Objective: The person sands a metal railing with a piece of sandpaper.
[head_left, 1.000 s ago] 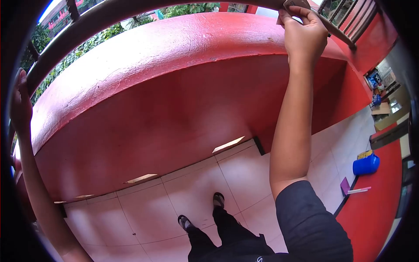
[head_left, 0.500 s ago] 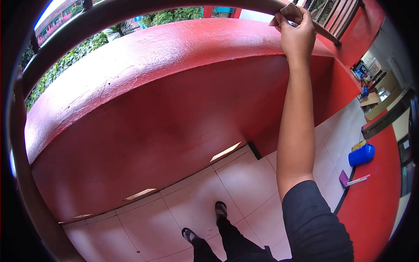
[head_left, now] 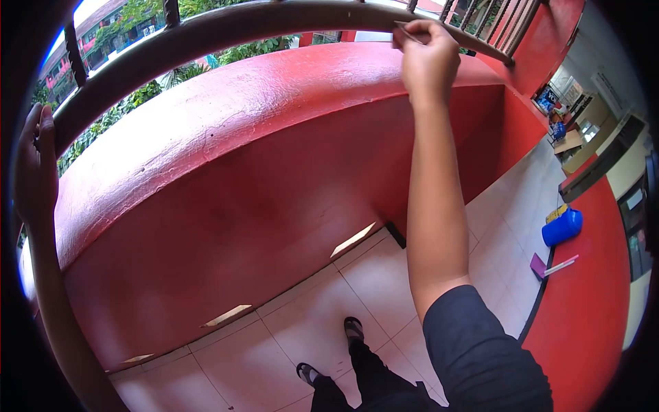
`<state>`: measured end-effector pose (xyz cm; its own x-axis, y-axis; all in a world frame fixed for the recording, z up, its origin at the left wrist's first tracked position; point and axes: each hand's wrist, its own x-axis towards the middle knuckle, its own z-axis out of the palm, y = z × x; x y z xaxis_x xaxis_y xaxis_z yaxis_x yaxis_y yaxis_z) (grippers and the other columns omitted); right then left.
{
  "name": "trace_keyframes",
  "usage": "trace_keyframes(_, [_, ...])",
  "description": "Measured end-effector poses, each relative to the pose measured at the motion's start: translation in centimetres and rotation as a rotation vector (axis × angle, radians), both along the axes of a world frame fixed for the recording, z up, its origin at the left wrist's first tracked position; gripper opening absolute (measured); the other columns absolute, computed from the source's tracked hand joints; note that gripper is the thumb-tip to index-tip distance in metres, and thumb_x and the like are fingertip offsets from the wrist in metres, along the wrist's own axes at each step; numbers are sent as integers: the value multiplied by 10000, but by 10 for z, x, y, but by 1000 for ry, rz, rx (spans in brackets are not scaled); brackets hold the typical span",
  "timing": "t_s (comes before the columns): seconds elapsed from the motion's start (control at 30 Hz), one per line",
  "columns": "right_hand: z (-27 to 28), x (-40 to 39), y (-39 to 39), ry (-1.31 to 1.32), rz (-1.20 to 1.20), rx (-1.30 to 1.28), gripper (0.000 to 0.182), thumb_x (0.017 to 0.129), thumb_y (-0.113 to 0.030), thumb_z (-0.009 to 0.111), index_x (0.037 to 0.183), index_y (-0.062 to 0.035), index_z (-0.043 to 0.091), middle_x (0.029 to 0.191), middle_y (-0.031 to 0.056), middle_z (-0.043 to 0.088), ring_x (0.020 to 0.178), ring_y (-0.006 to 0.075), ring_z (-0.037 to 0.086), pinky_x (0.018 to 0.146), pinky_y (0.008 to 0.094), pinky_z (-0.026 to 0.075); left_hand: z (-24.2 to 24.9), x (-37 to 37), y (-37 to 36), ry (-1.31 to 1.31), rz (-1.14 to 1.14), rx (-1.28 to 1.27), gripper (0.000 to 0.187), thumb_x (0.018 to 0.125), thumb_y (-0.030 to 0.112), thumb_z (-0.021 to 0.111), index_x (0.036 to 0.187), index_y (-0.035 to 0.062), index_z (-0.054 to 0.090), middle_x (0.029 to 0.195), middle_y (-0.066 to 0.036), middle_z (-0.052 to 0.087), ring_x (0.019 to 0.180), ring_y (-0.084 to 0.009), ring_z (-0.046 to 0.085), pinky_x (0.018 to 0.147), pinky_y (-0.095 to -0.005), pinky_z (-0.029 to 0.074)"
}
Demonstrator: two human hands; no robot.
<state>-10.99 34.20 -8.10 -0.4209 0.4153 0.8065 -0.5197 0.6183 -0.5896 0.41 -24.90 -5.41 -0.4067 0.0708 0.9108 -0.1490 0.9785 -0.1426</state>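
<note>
At the upper right, my right hand (head_left: 431, 58) is closed on a small brown piece, perhaps sandpaper or cloth (head_left: 408, 34), against the brown metal railing (head_left: 233, 29). At the far left edge, my left hand (head_left: 38, 161) is in shadow beside the railing's left end; its fingers point up and are partly dark, so its grip is hard to read. Below the railing runs the broad, glossy top of a red wall (head_left: 206, 113).
Twisted bars (head_left: 74, 51) join the railing, with green plants (head_left: 123, 110) beyond. My feet stand on pale floor tiles (head_left: 295, 329). To the right are a blue bin (head_left: 563, 228), a purple dustpan (head_left: 538, 266) and a cardboard box (head_left: 592, 141).
My right hand has shifted left along the railing with the brown piece. More of my left hand shows at the left edge. The view has tilted, showing more railing bars.
</note>
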Motion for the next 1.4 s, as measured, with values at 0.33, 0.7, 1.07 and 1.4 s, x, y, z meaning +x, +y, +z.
trace_keyframes(0.33, [-3,-24,26,18,347,-169,114,753,-27,860,794,-49,756,732,94,738,693,202,749,676,342,575,1,3,17,11,-35,-70,522,1086,437,511,1364,21,661,1250,-195,728,1173,-301,702,1062,-397,501])
trace_keyframes(0.7, [24,13,-7,-53,182,99,110,833,46,779,823,8,676,695,85,724,623,114,662,593,288,509,27,47,139,23,120,-16,480,929,465,441,644,99,570,524,-125,544,456,-307,531,503,-513,409])
trace_keyframes(1.07, [11,31,-36,51,248,388,108,847,70,773,848,6,686,821,82,767,747,112,731,703,239,569,28,45,135,6,90,-55,430,917,383,446,615,86,524,498,-96,472,421,-252,467,470,-482,397])
trace_keyframes(1.4, [7,27,-36,39,303,292,85,839,13,797,852,-12,717,746,26,695,725,84,656,679,254,504,29,45,125,-29,69,-46,487,944,429,405,649,56,513,524,-114,471,435,-267,445,462,-478,382])
